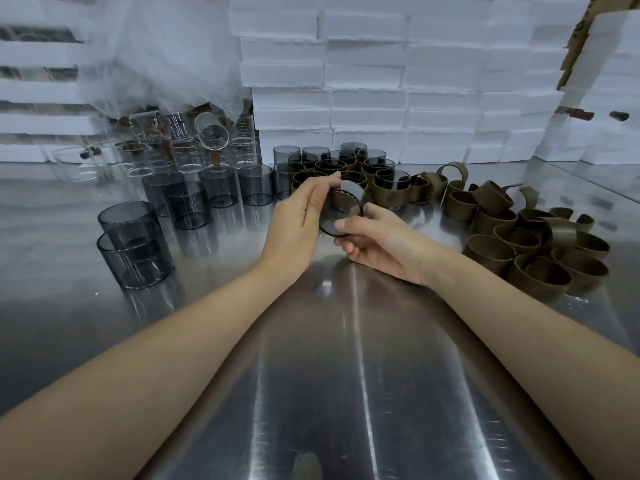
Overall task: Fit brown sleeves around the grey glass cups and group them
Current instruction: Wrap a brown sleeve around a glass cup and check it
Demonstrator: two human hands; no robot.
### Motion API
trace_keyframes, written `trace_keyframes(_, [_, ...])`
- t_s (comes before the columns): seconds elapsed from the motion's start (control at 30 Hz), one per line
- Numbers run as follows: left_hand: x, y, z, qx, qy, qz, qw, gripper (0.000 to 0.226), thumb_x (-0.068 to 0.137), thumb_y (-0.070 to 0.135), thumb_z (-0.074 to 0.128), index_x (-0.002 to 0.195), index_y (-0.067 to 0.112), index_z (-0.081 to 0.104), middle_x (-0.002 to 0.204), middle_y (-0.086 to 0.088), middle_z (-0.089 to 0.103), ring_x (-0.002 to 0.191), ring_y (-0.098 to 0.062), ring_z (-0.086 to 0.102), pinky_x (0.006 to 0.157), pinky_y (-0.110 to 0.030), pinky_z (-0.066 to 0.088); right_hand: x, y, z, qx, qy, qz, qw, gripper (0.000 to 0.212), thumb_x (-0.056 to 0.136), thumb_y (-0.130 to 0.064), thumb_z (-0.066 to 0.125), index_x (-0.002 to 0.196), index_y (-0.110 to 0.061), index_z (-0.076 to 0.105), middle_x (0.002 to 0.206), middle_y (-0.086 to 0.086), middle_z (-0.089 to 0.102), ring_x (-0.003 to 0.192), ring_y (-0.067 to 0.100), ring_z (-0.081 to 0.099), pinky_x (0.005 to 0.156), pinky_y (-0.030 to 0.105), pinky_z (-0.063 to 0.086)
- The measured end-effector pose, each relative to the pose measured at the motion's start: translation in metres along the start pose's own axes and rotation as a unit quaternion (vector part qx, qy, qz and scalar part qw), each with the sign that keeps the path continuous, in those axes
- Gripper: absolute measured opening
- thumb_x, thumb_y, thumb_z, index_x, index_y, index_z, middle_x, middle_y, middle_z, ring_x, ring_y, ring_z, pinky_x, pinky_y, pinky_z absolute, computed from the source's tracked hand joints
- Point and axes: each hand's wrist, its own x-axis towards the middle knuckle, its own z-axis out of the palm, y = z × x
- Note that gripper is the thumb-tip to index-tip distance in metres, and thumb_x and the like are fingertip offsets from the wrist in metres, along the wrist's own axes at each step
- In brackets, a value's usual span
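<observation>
Bare grey cups [188,204]: several stand at the left of the surface [346,375], two of them stacked nearest the edge; none is sleeved yet.
Clear glasses [162,150]: a cluster is seen behind the bare cups; no part in the task is judged for them.
Left hand [304,209]: its fingers [329,178] are curled round the far side of the held cup.
Held cup [341,211]: a grey cup is held tilted above the surface, mouth toward the camera, just in front of the sleeved group. Brown is seen round its wall, so a sleeve is judged to be on, though how fully it is seated cannot be told.
Sleeved group [346,168]: over a dozen finished cups are packed together at mid-back, touching one another; a few unsleeved grey cups stand at its rear.
Right hand [377,240]: the thumb is laid on the near rim and the fingers are curled beneath, so the cup is gripped from both sides.
Loose sleeves [536,244]: a large heap lies at the right, judged to be more than the bare cups require.
Progress: over half is judged done. The held cup is to be set with the group, and the bare cups at the left are to be fitted.
</observation>
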Motion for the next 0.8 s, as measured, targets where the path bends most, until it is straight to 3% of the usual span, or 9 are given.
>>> trace_keyframes(0.07, [0.0, 0.002, -0.001, 0.024, -0.008, 0.057, 0.998, 0.031, 0.1, -0.002, 0.038, 0.117, 0.0, 0.063, 0.134, -0.004, 0.058, 0.126, -0.007, 0.052, 0.106, -0.017, 0.038, 0.002, 0.001, 0.0, -0.025, 0.053, -0.052, 0.997, 0.032, 0.084, 0.001, 0.068, 0.102, -0.011, 0.045, 0.067, 0.004, 0.06, 0.051, 0.009, 0.053, 0.048, 0.018, 0.043])
trace_keyframes(0.17, [-0.003, 0.001, 0.004, 0.133, -0.096, 0.156, 0.974, 0.042, 0.087, -0.014, 0.039, 0.122, -0.004, 0.061, 0.142, -0.012, 0.05, 0.138, -0.023, 0.041, 0.118, -0.032, 0.028, 0.004, 0.005, -0.004, -0.137, 0.126, -0.151, 0.971, 0.03, 0.083, 0.001, 0.068, 0.097, -0.01, 0.044, 0.059, -0.006, 0.054, 0.048, 0.006, 0.045, 0.046, 0.02, 0.036])
trace_keyframes(0.33, [-0.008, 0.001, 0.013, 0.26, -0.174, 0.161, 0.936, 0.049, 0.103, 0.02, 0.035, 0.15, 0.007, 0.034, 0.161, -0.003, 0.024, 0.151, -0.018, 0.009, 0.123, -0.045, 0.013, 0.005, 0.008, -0.01, -0.377, 0.206, -0.213, 0.878, 0.029, 0.072, -0.016, 0.065, 0.091, -0.009, 0.045, 0.069, -0.004, 0.054, 0.064, 0.01, 0.046, 0.062, 0.024, 0.039])
trace_keyframes(0.43, [-0.009, 0.001, 0.011, 0.269, -0.163, 0.12, 0.942, 0.056, 0.104, 0.026, 0.035, 0.155, 0.009, 0.018, 0.165, -0.002, 0.007, 0.151, -0.017, 0.0, 0.123, -0.035, 0.01, 0.005, 0.011, -0.008, -0.441, 0.189, -0.244, 0.843, 0.028, 0.074, -0.013, 0.064, 0.079, -0.026, 0.039, 0.064, -0.009, 0.055, 0.056, 0.001, 0.049, 0.053, 0.012, 0.037])
trace_keyframes(0.57, [-0.011, 0.002, 0.009, 0.229, -0.136, 0.056, 0.962, 0.056, 0.104, 0.023, 0.042, 0.155, 0.019, 0.02, 0.165, -0.001, 0.003, 0.149, -0.019, 0.012, 0.119, -0.028, 0.017, 0.003, 0.014, -0.004, -0.466, 0.15, -0.255, 0.834, 0.027, 0.071, -0.023, 0.066, 0.086, -0.023, 0.044, 0.065, -0.007, 0.058, 0.056, 0.0, 0.053, 0.054, 0.017, 0.037])
trace_keyframes(0.63, [-0.01, 0.003, 0.008, 0.195, -0.12, 0.036, 0.973, 0.056, 0.102, 0.025, 0.047, 0.153, 0.026, 0.026, 0.164, 0.002, 0.007, 0.147, -0.017, 0.02, 0.116, -0.032, 0.029, 0.0, 0.013, 0.0, -0.46, 0.132, -0.263, 0.837, 0.043, 0.065, -0.042, 0.062, 0.095, -0.017, 0.044, 0.068, -0.008, 0.06, 0.06, 0.001, 0.056, 0.055, 0.017, 0.041])
trace_keyframes(0.67, [-0.009, 0.004, 0.007, 0.18, -0.108, 0.027, 0.977, 0.058, 0.1, 0.027, 0.051, 0.152, 0.028, 0.028, 0.163, 0.003, 0.01, 0.145, -0.013, 0.024, 0.113, -0.026, 0.032, -0.001, 0.013, 0.0, -0.466, 0.12, -0.265, 0.835, 0.048, 0.064, -0.045, 0.061, 0.097, -0.016, 0.043, 0.071, -0.009, 0.061, 0.063, 0.001, 0.058, 0.056, 0.018, 0.044])
trace_keyframes(0.73, [-0.008, 0.005, 0.007, 0.149, -0.085, 0.008, 0.985, 0.065, 0.094, 0.029, 0.061, 0.151, 0.031, 0.031, 0.159, 0.005, 0.023, 0.134, 0.001, 0.031, 0.104, -0.006, 0.028, -0.002, 0.013, 0.0, -0.488, 0.1, -0.268, 0.825, 0.045, 0.069, -0.036, 0.067, 0.098, -0.014, 0.041, 0.077, -0.006, 0.062, 0.069, 0.006, 0.061, 0.064, 0.029, 0.05])
trace_keyframes(0.8, [-0.006, 0.004, 0.006, 0.107, -0.069, -0.033, 0.991, 0.073, 0.086, 0.031, 0.069, 0.149, 0.034, 0.033, 0.144, 0.01, 0.043, 0.119, 0.006, 0.045, 0.092, 0.003, 0.03, -0.001, 0.014, -0.002, -0.507, 0.085, -0.268, 0.815, 0.042, 0.073, -0.023, 0.071, 0.096, -0.015, 0.038, 0.08, -0.005, 0.063, 0.072, 0.01, 0.062, 0.069, 0.036, 0.049])
